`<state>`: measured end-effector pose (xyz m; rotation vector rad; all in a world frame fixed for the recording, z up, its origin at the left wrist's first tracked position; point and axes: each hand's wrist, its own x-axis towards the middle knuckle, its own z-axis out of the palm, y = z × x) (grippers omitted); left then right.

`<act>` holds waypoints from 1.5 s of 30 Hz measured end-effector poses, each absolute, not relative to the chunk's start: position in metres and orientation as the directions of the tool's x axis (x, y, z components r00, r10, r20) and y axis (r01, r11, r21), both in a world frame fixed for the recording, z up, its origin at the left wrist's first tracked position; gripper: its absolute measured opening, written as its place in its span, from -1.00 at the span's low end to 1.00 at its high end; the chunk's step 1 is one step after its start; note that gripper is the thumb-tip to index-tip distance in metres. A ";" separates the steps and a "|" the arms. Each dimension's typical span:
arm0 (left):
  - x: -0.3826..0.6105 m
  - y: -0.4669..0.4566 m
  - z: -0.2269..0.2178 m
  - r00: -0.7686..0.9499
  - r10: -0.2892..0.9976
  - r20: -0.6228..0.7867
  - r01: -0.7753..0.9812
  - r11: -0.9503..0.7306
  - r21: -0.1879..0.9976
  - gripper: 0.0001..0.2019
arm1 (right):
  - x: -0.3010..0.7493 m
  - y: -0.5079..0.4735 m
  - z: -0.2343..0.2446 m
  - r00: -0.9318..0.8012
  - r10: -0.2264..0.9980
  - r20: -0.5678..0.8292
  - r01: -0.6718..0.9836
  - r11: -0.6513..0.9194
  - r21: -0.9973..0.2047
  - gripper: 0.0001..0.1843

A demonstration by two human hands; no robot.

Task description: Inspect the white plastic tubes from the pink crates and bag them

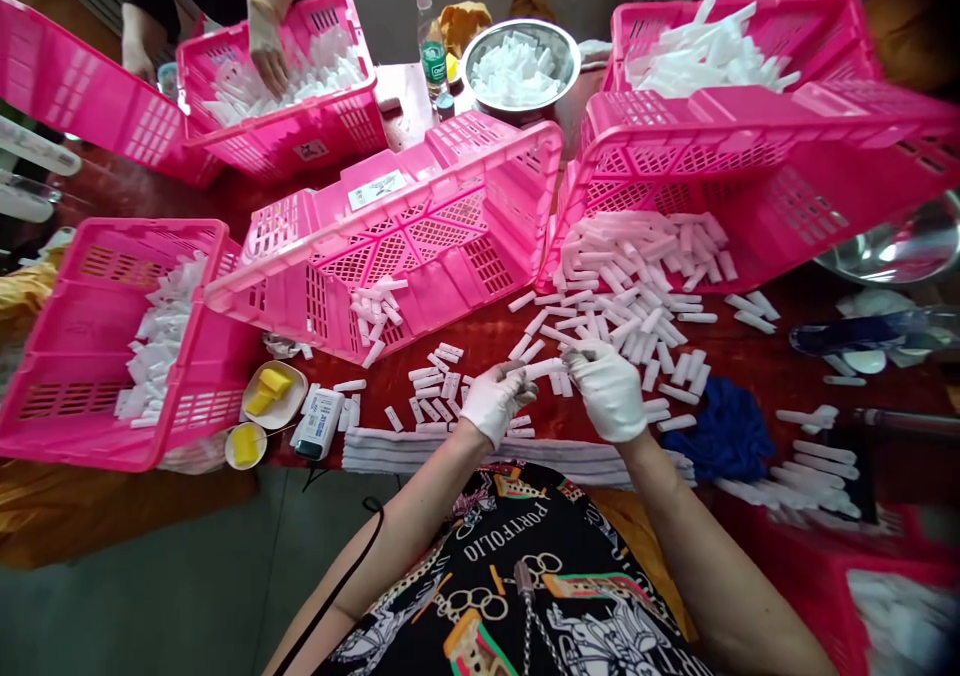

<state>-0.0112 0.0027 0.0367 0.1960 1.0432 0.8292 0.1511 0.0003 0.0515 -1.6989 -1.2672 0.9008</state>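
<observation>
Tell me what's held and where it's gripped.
A slim white piece, held by its ends: the left hand at one, the right hand at the other.

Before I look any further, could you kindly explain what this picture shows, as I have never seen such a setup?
There is no machine here: a person works with two white-gloved hands, filmed by a camera worn on their head, looking forward and down. The left hand and right hand meet at a slim white piece, seemingly held between them. On the red table lie many similar loose pieces, open pink crates, a striped cloth and a crumpled blue cloth. Beyond, another person's hand reaches into a crate of white pieces.
</observation>
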 end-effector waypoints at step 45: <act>-0.005 0.003 0.051 0.457 0.604 -0.652 -0.250 0.791 0.558 -0.61 | 0.135 0.004 0.059 0.124 0.976 -0.180 0.300 -0.209 -0.931 -0.65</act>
